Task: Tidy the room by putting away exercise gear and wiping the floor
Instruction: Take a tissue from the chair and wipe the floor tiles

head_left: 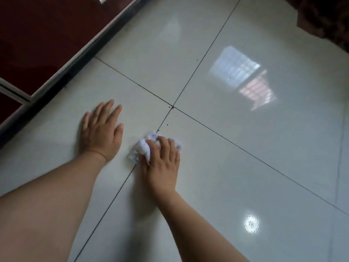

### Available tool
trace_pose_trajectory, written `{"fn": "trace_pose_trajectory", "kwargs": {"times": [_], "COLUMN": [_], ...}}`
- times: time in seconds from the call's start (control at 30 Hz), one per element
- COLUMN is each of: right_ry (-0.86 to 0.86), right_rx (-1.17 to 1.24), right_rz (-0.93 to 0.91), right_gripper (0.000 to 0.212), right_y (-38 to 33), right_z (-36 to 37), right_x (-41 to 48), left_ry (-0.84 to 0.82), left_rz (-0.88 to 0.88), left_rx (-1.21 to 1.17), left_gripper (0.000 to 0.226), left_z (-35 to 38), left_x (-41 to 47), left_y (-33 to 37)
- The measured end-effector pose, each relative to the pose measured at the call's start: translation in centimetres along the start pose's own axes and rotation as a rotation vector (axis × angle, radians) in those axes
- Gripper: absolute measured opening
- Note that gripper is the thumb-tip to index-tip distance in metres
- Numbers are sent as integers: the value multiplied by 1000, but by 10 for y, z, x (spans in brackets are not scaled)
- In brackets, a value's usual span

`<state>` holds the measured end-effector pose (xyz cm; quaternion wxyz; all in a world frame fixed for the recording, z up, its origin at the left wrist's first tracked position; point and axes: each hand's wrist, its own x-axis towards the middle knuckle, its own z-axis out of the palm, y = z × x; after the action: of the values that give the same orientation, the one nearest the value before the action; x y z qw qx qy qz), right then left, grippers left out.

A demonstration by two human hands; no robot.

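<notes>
On the floor (245,157), we are pressing a cloth (144,146).
Right hand (162,163) is clutching it; left hand (101,133) is lying flat.

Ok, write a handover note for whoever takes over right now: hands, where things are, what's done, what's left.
Left hand: flat on the floor tiles, fingers straight, holding nothing.
Right hand: grips a crumpled white cloth, pressed on the grout line.
Done: cloth is on the floor; how much is wiped cannot be told.
Left: dark specks just ahead of the cloth; no exercise gear in view.
</notes>
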<state>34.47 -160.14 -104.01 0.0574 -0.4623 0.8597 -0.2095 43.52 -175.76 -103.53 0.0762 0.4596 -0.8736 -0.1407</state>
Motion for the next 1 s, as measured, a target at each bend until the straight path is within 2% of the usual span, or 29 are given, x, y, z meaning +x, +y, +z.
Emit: {"fn": "trace_pose_trajectory", "kwargs": {"times": [0.13, 0.27, 0.47, 0.57, 0.8, 0.9, 1.0], "right_ry": [-24, -32, -159, -168, -217, -197, -180], "right_rx": [4, 15, -12, -6, 44, 55, 30], "right_rz": [-10, -15, 48, 59, -171, -184, -207], "right_gripper": [40, 44, 49, 49, 46, 43, 44], "right_y": [2, 1, -9, -40, -139, -136, -118], "right_z": [-1, -2, -13, -6, 28, 25, 17], "right_x": [5, 2, -1, -40, -182, -233, -248], "left_ry": [-31, -282, -438, -469, -515, -507, -543], "left_rz": [15, -18, -39, -10, 69, 127, 149], "left_rx": [17, 83, 95, 157, 165, 180, 228], "left_gripper": [60, 58, 59, 61, 65, 68, 68], "left_z": [-1, -16, -52, -70, -93, -97, -104], "left_x": [1, -1, -138, -201, -315, -349, -362], "left_y": [-2, 2, -23, -64, -122, -144, -157]}}
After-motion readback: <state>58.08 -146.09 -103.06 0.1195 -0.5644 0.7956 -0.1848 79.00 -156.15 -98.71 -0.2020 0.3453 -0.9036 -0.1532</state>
